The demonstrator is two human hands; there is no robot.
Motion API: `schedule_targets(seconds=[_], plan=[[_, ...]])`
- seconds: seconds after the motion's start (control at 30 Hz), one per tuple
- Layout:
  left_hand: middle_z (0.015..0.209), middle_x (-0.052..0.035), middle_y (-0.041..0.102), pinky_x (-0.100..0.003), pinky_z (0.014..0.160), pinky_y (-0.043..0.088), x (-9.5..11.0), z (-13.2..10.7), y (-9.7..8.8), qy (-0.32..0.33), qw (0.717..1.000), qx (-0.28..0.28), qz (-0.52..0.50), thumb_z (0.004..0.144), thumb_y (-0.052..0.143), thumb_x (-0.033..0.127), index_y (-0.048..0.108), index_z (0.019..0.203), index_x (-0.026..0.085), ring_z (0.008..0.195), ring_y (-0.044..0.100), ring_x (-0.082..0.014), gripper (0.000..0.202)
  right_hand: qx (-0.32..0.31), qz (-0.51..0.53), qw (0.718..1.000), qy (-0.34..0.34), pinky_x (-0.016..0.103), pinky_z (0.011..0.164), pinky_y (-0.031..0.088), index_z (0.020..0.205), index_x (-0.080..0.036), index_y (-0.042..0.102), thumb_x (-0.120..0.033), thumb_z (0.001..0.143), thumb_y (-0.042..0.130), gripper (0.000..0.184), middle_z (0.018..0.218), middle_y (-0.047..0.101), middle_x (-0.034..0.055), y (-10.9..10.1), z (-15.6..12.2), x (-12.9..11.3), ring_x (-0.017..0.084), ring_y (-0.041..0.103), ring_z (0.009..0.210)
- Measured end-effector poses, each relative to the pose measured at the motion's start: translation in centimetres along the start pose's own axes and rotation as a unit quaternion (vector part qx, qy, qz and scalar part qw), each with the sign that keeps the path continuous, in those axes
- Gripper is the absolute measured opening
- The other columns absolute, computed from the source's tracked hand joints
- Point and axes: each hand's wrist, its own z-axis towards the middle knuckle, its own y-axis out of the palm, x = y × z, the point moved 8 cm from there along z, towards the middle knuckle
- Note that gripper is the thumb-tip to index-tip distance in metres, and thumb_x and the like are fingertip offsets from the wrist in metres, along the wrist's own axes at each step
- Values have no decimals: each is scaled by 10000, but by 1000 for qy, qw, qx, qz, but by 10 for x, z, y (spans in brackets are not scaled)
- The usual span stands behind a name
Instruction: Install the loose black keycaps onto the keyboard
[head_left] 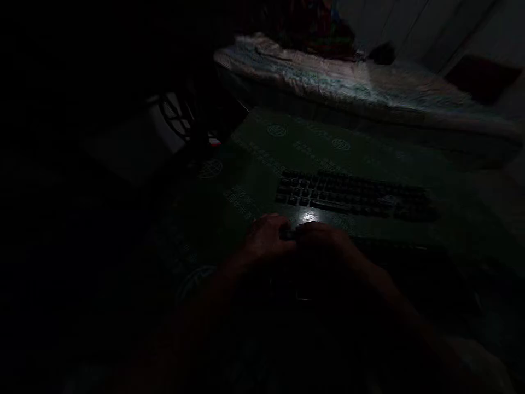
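One small dark piece (pixel 287 234) sits between my left hand (pixel 266 236) and right hand (pixel 322 235), fingers curled; I can't tell its long axis or which grips it. Dark key rows (pixel 353 196) lie beyond, nearer the right.

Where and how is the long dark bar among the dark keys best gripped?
Probably mid-length by its near edge, from the near side: the long dark bar lies flat, green sheet showing before it, dark keys behind.
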Motion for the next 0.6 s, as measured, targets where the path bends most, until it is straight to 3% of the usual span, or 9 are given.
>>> schedule_targets(seconds=[0.13,0.27,0.6], plan=[[858,-24,619,-285,705,445,-4,-1,-1,3,1000,-7,-16,634,701,388,648,855,172,833,584,-202,313,90,37,995,25,307,777,500,879,-214,705,-213,714,630,182,980,683,53,-32,-4,-12,198,636,908],[888,-35,625,-311,733,444,-3,-2,-2,-3,999,-18,-27,649,685,429,641,868,171,860,585,-214,341,204,28,968,144,310,703,495,799,-186,693,-268,730,624,128,819,699,42,-61,-15,4,187,645,774],[860,-31,613,-310,708,440,-1,-2,-3,-11,1000,-10,15,643,693,419,634,825,171,822,574,-210,313,211,70,949,223,252,548,444,748,-169,690,-304,713,632,151,690,658,21,-59,-20,19,155,591,640]])
